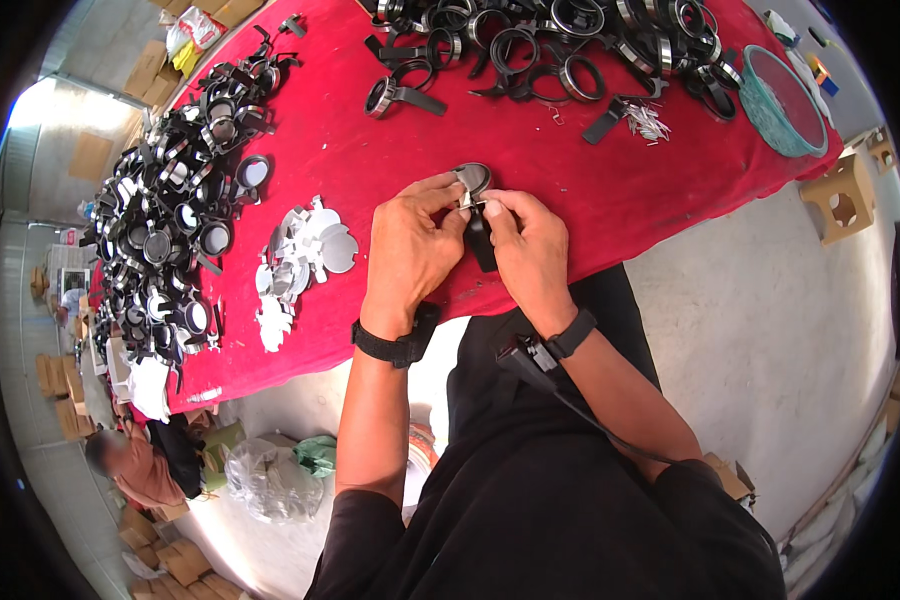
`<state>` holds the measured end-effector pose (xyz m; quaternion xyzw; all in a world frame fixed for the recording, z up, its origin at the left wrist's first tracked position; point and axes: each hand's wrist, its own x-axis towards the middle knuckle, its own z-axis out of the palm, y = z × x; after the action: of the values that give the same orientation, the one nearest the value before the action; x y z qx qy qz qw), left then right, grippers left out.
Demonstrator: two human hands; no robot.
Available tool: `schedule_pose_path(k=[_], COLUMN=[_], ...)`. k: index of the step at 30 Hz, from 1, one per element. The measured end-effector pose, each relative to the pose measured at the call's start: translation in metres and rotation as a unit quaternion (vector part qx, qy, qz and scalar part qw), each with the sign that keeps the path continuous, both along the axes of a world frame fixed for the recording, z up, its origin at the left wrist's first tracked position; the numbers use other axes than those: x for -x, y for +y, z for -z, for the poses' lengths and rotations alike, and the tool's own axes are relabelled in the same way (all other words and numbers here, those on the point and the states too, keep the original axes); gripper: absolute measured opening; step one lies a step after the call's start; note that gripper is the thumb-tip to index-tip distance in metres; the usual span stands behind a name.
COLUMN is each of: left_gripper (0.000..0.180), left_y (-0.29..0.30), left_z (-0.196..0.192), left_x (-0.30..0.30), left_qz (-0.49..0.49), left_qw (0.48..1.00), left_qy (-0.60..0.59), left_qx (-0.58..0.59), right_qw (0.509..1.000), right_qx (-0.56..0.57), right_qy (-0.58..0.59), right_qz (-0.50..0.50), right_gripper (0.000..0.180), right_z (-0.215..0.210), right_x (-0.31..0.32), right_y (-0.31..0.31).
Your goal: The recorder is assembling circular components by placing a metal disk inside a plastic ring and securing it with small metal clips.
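Observation:
In front of me on the red cloth is a small round part [473, 178] with a metal disc in its ring and a flat black handle toward my body. My left hand [410, 240] is closed in a pinch at the joint of ring and handle, partly hiding it. From the other side my right hand [530, 245] pinches a thin silver pin [476, 204] that lies across this joint. Left of my hands is a loose pile of flat silver discs [310, 250] with tabs.
A large heap of black-handled rings with discs [170, 215] covers the table's left side. More rings without discs [515, 50] lie at the far edge, beside small silver pins [648, 122]. A teal mesh basket [782, 105] stands far right. Another person [145, 465] is at lower left.

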<state>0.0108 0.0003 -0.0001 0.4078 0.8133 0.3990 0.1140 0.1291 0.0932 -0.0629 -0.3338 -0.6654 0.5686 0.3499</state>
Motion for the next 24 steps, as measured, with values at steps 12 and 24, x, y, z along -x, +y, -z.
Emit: schedule_pose_path(k=[12, 24], left_gripper=[0.034, 0.036], left_y=[0.002, 0.000], left_z=[0.005, 0.010], left_x=[-0.005, 0.008], left_qz=[-0.013, -0.001], left_qw=[1.000, 0.997], left_qy=[0.004, -0.063], left_qx=[-0.027, -0.034], right_qw=[0.974, 0.998], right_qx=[-0.216, -0.015], right_qy=[0.054, 0.054], right_qz=[-0.028, -0.020], right_gripper=[0.032, 0.024], right_z=[0.011, 0.008], right_x=[-0.007, -0.007], right_y=[-0.013, -0.003])
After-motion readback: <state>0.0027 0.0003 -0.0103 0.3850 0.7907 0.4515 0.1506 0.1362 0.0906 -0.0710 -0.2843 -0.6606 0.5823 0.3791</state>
